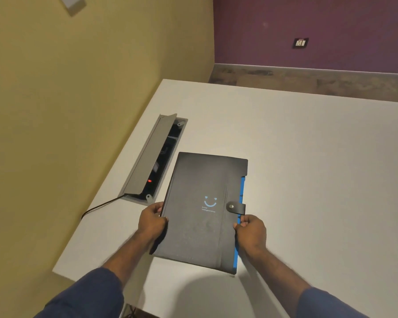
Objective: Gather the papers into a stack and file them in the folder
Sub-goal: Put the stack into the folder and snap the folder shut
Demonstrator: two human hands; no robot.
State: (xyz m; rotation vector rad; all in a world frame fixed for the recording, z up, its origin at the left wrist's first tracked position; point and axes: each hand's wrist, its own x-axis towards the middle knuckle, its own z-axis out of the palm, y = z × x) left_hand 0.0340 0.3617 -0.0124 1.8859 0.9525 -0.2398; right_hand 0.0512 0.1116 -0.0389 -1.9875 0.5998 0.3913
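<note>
A black folder (200, 216) with a blue smiley print and a blue inner edge is closed, its snap strap fastened on the right side. It lies just over the white table (308, 157), near the front edge. My left hand (151, 222) grips the folder's left edge. The right edge is held by my right hand (251, 232), just below the strap. No loose papers show anywhere in view.
An open grey cable box (152, 159) is set into the table left of the folder, with a red light inside and a black cable (99, 206) running off the table edge. A yellow wall lies left, a purple wall with a socket (300, 43) behind.
</note>
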